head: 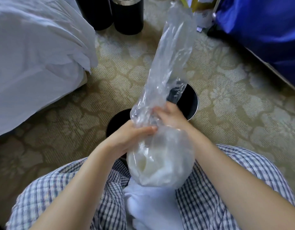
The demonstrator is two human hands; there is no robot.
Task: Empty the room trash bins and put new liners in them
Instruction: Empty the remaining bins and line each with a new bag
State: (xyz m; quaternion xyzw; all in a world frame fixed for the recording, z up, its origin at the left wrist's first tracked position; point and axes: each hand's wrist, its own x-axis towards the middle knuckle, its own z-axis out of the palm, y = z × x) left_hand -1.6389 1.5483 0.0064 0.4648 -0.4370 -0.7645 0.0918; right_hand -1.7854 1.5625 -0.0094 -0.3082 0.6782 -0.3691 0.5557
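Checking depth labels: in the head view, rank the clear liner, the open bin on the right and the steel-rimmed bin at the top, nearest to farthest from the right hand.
1. Clear liner: gripped in the right hand itself.
2. Open bin: on the floor just beyond that hand, to the right.
3. Steel-rimmed bin: upright, far top centre.

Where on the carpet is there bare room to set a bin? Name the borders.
Bare carpet between white bedding and left bin; more between the right bin and blue bag. Crowded round left hand and right hand.
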